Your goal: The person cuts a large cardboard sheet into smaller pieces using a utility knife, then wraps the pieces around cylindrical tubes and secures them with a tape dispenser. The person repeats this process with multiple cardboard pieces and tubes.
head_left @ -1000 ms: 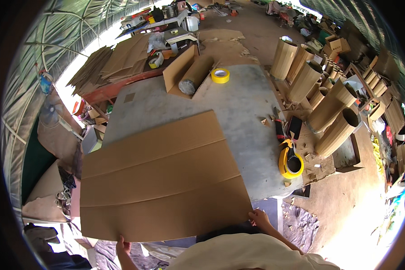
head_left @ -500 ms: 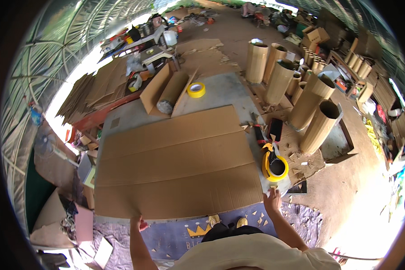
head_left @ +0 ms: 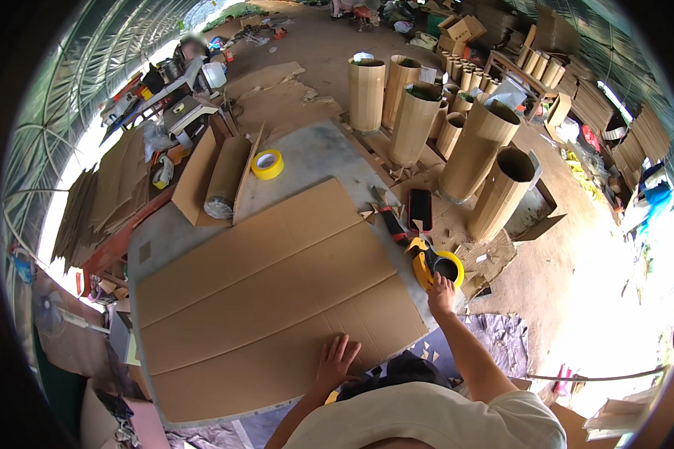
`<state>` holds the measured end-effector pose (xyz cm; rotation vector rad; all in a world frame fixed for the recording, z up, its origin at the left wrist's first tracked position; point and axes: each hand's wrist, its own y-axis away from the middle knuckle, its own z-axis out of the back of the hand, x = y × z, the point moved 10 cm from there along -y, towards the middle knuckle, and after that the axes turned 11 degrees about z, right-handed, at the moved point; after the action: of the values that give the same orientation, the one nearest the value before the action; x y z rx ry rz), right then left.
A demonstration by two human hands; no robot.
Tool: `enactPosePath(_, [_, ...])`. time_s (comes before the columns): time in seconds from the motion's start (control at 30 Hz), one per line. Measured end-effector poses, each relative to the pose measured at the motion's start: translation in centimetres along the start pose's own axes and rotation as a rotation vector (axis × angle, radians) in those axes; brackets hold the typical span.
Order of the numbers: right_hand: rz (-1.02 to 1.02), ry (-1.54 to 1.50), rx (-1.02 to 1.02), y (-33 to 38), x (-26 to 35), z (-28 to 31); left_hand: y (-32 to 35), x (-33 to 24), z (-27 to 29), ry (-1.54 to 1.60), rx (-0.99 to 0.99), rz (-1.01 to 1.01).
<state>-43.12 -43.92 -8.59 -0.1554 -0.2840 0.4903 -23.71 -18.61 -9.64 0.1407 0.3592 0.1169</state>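
A large creased cardboard sheet [head_left: 254,284] lies flat on the grey tabletop [head_left: 307,150] in front of me. My left hand [head_left: 338,361] rests on its near edge with the fingers spread. At the sheet's right side is a tape dispenser [head_left: 424,262] with a yellow and black body and a yellow roll of tape. My right hand [head_left: 441,295] has its fingers curled on the near rim of that roll; the fingertips are partly hidden. Just beyond the dispenser lie a red-and-black handled tool [head_left: 393,224] and a dark phone [head_left: 420,209].
Several tall cardboard tubes [head_left: 414,123] stand beyond the table's right side. A yellow tape roll [head_left: 267,164] sits at the table's far end, beside a tube lying in folded cardboard [head_left: 228,176]. Stacked cardboard sheets [head_left: 116,179] are at the left, and a fan [head_left: 52,314] stands below them.
My right hand has moved from the sheet's near right corner up to the tape dispenser. My left hand has shifted right onto the sheet. The sheet appears turned, and the view has swung right.
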Motion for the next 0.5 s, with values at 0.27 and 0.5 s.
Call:
enactPosePath(0.27, [0.044, -0.08, 0.18, -2.1, -3.8, 0.3, -2.6, -0.1, -0.5, 0.066, -0.008, -0.004])
enactPosePath(0.5, [0.272, -0.384, -0.312, -15.8, -0.1, 16.1, -3.4, 0.1, -1.6, 0.046, 0.138, 0.294])
